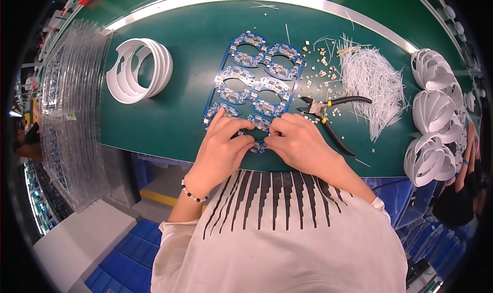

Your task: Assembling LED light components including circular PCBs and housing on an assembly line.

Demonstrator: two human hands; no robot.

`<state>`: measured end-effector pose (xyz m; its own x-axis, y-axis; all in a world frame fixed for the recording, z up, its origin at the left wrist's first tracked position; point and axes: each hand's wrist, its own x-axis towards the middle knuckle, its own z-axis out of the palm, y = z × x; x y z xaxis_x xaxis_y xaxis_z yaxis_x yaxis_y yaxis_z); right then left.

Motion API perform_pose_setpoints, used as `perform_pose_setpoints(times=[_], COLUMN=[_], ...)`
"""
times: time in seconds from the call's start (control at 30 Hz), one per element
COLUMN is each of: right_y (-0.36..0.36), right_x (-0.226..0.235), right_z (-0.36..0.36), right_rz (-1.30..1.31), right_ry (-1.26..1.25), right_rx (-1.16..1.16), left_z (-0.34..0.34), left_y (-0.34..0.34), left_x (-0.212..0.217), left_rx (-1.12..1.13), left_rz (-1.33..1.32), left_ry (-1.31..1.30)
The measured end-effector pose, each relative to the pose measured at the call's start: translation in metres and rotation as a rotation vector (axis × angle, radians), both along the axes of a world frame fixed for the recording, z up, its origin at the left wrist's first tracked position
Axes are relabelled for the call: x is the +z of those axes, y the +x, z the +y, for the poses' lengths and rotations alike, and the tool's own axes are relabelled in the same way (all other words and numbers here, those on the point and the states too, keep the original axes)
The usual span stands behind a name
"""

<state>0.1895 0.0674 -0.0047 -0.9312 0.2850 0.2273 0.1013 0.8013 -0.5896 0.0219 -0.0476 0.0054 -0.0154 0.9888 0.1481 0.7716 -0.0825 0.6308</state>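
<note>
A blue circuit board panel (pixel 251 85) lies on the green table in front of me, made up of several oval ring boards with small parts on them. My left hand (pixel 224 141) is at its near left corner, thumb and index finger pinched on a near board and another finger stretched over the panel. Opposite it, my right hand (pixel 299 140) has its fingers closed on the right side of the same near board. My fingers partly cover that board, so any small part between the fingertips is hidden. Diagonal cutters (pixel 319 107) lie with jaws apart just beyond my right hand.
Small cream connectors (pixel 322 61) are scattered right of the panel, beside a heap of thin white strips (pixel 372 85). White plastic rings (pixel 434 113) line the right table edge. A stack of white rings (pixel 146 69) stands at left, near clear plastic trays (pixel 72 108).
</note>
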Motion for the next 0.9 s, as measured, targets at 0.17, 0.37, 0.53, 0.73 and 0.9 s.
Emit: perform_pose_setpoints(times=[0.17,0.37,0.53,0.73,0.9], right_y=[-0.002,-0.002,0.0,0.0,0.0], right_x=[-0.008,-0.017,-0.02,-0.023,-0.019], right_z=[0.005,0.01,0.009,0.006,0.006], right_rz=[0.067,0.166,0.212,0.247,0.258], right_ry=[-0.082,-0.256,-0.283,-0.322,-0.34], right_rx=[0.037,0.01,-0.019,-0.048,-0.065], left_z=[0.001,0.002,0.005,0.007,0.006], left_y=[0.001,0.001,0.006,0.011,0.011], left_x=[0.003,-0.006,-0.002,-0.002,-0.004], left_rx=[-0.017,-0.006,-0.029,0.024,0.008], left_rz=[0.07,0.008,-0.062,-0.126,-0.096], left_ry=[-0.013,0.026,-0.001,0.007,-0.009])
